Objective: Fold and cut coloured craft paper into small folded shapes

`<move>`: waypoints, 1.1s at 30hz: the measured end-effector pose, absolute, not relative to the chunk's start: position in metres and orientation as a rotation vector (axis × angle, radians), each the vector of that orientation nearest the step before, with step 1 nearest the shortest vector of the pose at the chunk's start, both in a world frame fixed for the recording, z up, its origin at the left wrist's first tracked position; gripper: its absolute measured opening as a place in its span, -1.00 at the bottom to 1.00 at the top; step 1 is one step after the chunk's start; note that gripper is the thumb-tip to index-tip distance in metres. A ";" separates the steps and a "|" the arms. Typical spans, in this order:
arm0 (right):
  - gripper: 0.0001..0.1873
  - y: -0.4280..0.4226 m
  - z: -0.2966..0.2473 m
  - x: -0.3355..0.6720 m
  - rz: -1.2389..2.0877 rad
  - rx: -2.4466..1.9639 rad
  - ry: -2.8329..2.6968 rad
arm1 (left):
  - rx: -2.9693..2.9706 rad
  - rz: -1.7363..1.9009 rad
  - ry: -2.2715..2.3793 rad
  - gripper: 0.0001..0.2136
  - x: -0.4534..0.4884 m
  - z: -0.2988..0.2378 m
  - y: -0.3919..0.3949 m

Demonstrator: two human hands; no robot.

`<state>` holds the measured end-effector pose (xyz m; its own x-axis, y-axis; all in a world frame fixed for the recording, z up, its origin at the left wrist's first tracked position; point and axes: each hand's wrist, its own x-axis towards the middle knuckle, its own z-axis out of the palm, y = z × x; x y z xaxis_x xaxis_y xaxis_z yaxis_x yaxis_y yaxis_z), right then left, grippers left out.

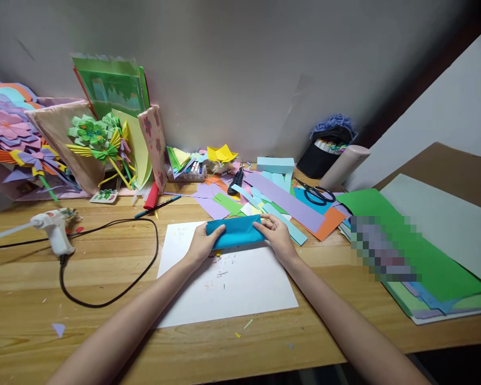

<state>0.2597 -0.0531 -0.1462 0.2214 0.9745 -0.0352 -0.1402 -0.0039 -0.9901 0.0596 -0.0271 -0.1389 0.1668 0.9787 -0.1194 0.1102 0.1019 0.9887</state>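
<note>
A folded piece of blue paper is held level above the far part of a white sheet. My left hand grips its left end, thumb on the near face and fingers hidden behind. At the right end my right hand pinches the paper, its thumb pressed near the upper corner. Small coloured marks dot the white sheet beneath. Just beyond the blue paper lie loose coloured strips, among them a long lilac strip.
A white glue gun with a looping black cord stands at left. Scissors rest on paper scraps at back right, near a black pen holder. Stacked coloured sheets fill the right side. Paper flowers stand back left.
</note>
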 end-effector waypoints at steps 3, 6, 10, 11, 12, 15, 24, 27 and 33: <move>-0.62 -0.054 -0.145 0.259 1.132 -1.260 -0.908 | 1.259 0.967 1.229 -0.66 0.060 -0.139 -0.027; -0.64 -0.056 -0.142 0.258 1.133 -1.290 -0.903 | 1.253 0.984 1.247 -0.66 0.060 -0.139 -0.028; -0.65 -0.056 -0.141 0.258 1.103 -1.310 -0.914 | 1.249 1.014 1.251 -0.66 0.060 -0.138 -0.027; -0.65 -0.056 -0.141 0.258 1.098 -1.313 -0.916 | 1.250 1.017 1.255 -0.66 0.060 -0.138 -0.027; -0.65 -0.057 -0.141 0.258 1.096 -1.315 -0.915 | 1.251 1.020 1.261 -0.66 0.060 -0.138 -0.027; -0.64 -0.057 -0.140 0.258 1.107 -1.309 -0.902 | 1.255 1.028 1.283 -0.65 0.060 -0.139 -0.026; -0.66 -0.056 -0.144 0.260 1.146 -1.300 -0.939 | 1.374 1.092 1.394 -0.62 0.060 -0.140 -0.025; -0.66 -0.056 -0.145 0.261 1.153 -1.290 -0.944 | 1.393 1.080 1.377 -0.63 0.059 -0.141 -0.025; -0.65 -0.056 -0.144 0.261 1.130 -1.315 -0.939 | 1.419 1.076 1.389 -0.62 0.058 -0.142 -0.024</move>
